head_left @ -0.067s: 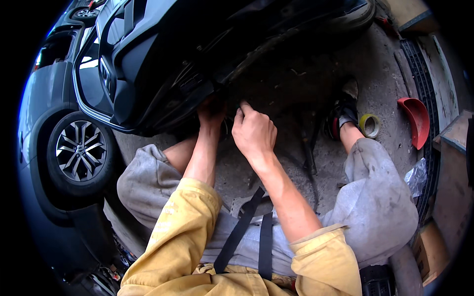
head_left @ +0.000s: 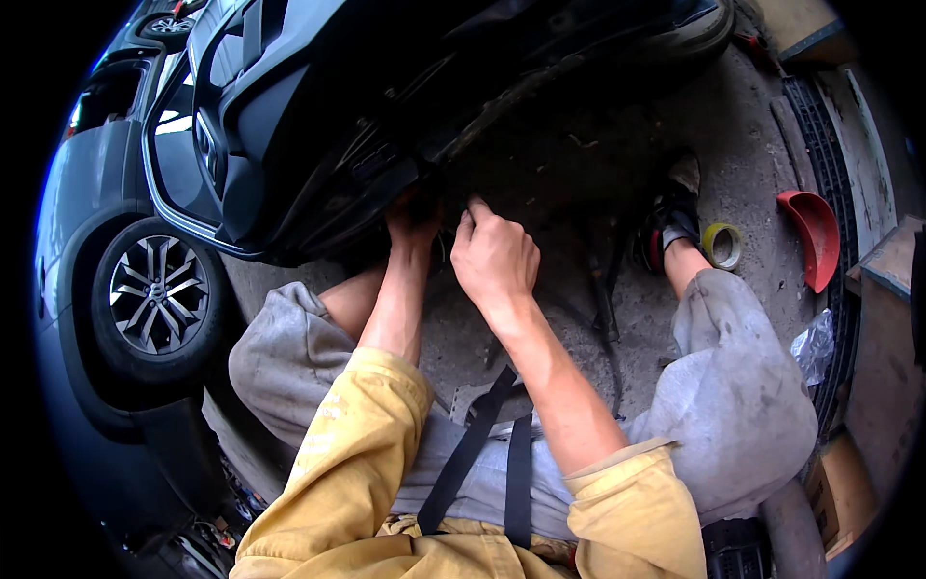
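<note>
The open car door hangs above my knees, its underside deep in shadow. My left hand reaches up to the lower edge of the dark car body. Its fingers are lost in the dark there, so their grip does not show. Just to the right is my right hand, back upward. Its fingers are curled, with thumb and forefinger drawn together toward the shadowed edge. Whatever may be between the fingertips is too dark to make out.
A second car with a spoked wheel stands at the left. On the concrete floor to the right lie a yellow tape roll, a curved red piece and crumpled clear plastic. Wooden boxes line the right side.
</note>
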The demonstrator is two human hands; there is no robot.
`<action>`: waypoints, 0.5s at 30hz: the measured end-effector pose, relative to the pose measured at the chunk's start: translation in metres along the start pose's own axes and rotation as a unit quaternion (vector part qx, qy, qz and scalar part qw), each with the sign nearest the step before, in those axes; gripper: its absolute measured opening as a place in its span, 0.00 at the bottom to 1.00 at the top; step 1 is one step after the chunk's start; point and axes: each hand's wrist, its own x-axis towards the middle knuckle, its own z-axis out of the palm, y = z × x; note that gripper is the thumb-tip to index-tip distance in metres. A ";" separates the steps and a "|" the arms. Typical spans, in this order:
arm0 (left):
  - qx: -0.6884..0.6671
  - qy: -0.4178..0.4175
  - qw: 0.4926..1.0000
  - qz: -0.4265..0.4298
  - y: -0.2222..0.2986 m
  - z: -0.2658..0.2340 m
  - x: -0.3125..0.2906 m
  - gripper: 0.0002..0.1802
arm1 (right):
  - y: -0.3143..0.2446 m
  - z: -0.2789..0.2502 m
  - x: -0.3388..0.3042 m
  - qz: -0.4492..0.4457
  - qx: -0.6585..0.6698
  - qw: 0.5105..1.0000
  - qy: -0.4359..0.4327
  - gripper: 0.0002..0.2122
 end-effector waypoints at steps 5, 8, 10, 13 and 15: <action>-0.049 0.027 0.998 -0.015 -0.009 0.030 -0.004 0.10 | 0.002 0.006 0.005 0.010 -0.006 1.000 0.011 0.15; -0.036 0.048 0.998 0.017 -0.007 0.024 -0.013 0.14 | -0.002 0.007 0.002 0.012 -0.002 1.000 -0.003 0.15; -0.129 -0.112 0.981 -0.093 -0.011 0.031 -0.015 0.15 | 0.002 0.012 0.008 0.015 -0.005 1.000 0.008 0.15; -0.131 -0.105 0.980 -0.110 -0.009 0.033 -0.021 0.16 | 0.008 0.017 0.007 0.012 0.016 0.999 0.025 0.15; -0.088 -0.043 0.993 -0.066 -0.011 0.038 -0.022 0.17 | 0.013 0.020 0.007 0.008 0.035 0.999 0.039 0.15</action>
